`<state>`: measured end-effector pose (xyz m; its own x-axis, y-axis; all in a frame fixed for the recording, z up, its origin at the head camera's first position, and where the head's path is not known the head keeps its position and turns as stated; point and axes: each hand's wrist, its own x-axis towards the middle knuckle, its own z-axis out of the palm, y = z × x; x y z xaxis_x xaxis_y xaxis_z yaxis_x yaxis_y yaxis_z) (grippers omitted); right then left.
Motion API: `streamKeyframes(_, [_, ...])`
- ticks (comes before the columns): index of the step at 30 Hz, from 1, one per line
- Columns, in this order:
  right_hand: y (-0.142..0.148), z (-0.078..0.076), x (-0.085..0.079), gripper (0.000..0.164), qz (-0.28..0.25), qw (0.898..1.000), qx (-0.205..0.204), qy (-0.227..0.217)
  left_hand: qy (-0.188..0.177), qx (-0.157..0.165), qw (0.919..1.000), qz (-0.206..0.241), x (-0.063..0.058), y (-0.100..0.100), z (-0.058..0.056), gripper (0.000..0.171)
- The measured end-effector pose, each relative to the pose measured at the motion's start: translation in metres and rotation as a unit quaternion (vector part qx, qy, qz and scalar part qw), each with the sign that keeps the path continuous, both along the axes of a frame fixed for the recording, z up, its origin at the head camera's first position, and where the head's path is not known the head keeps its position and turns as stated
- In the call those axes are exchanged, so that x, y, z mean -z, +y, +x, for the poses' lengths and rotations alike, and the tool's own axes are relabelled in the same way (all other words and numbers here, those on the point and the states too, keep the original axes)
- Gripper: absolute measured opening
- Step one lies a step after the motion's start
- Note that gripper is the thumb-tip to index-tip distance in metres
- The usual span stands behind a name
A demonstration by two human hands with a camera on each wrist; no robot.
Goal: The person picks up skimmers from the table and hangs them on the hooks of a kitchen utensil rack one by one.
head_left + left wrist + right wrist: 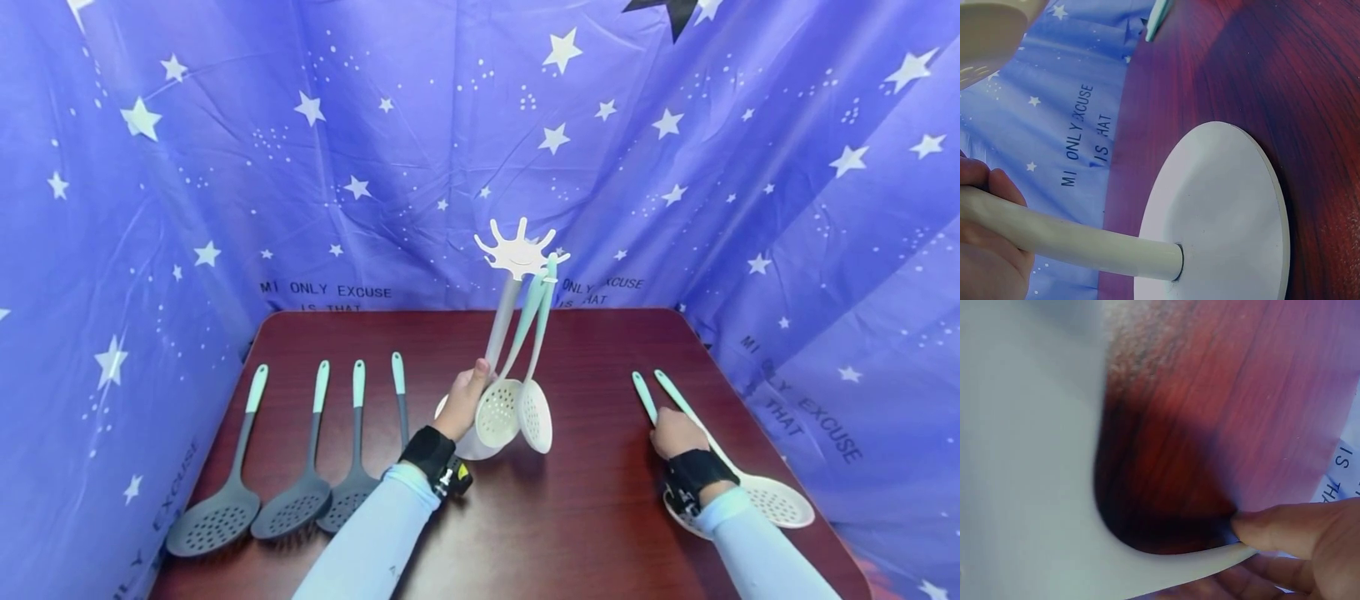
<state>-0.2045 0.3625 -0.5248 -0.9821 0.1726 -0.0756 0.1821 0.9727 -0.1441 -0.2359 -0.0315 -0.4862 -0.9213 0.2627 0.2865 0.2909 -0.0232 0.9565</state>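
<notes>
My left hand (463,404) grips the pole (1085,244) of a white utensil stand (517,254), low down above its round base (1210,200). From the stand's prongs hang two mint-handled utensils, a white skimmer (497,412) and another white perforated one (536,417). Over on the right, my right hand (677,433) pinches the neck of a white utensil (1029,481) with a mint handle, thumb on top and fingers beneath. My wrist and forearm hide most of its head in the head view. Beside it a white skimmer (776,502) lies on the table.
Several dark grey utensils with mint handles lie in a row at the left, among them a skimmer (213,521) and a perforated one (292,504). My left forearm covers part of that row. Starry blue cloth (450,150) surrounds the dark red table (577,517).
</notes>
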Motion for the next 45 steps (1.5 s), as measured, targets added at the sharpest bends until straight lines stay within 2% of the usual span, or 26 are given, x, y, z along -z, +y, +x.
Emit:
streamKeyframes(3, [0.003, 0.0, 0.002, 0.009, -0.005, 1.0, -0.01, 0.007, -0.004, -0.004, 1.0, -0.003, 0.016, 0.003, -0.009, 0.083])
streamKeyframes(5, [0.002, 0.001, 0.002, 0.006, -0.008, 1.0, -0.018, 0.017, -0.007, -0.008, 0.9999, -0.003, 0.02, 0.004, -0.011, 0.085])
streamKeyframes(10, [-0.006, 0.004, 0.001, 0.009, -0.012, 0.999, -0.034, 0.04, -0.012, -0.012, 0.9998, -0.002, 0.022, 0.004, -0.011, 0.088])
streamKeyframes(20, [-0.016, 0.004, 0.004, 0.018, -0.025, 0.998, -0.037, 0.046, -0.01, -0.01, 0.9999, -0.006, 0.025, 0.004, -0.012, 0.084])
streamKeyframes(26, [-0.021, -0.001, 0.004, 0.004, -0.03, 0.992, -0.068, 0.098, -0.02, -0.004, 0.9998, -0.002, 0.024, 0.005, -0.011, 0.09])
streamKeyframes(30, [-0.027, -0.007, 0.002, 0.021, -0.03, 0.987, -0.089, 0.134, -0.027, -0.01, 0.9996, 0.0, 0.024, 0.005, -0.011, 0.09])
streamKeyframes(36, [-0.039, -0.008, -0.002, 0.03, -0.043, 0.977, -0.112, 0.176, -0.022, -0.017, 0.9996, -0.004, 0.026, 0.006, -0.011, 0.086])
streamKeyframes(40, [-0.046, -0.008, -0.005, 0.033, -0.049, 0.974, -0.113, 0.188, -0.016, -0.006, 0.9999, 0.0, 0.021, 0.005, -0.01, 0.087])
streamKeyframes(45, [-0.049, -0.01, -0.007, 0.034, -0.049, 0.974, -0.11, 0.19, -0.002, 0.006, 0.9999, 0.008, -0.003, -0.001, 0.003, 0.082])
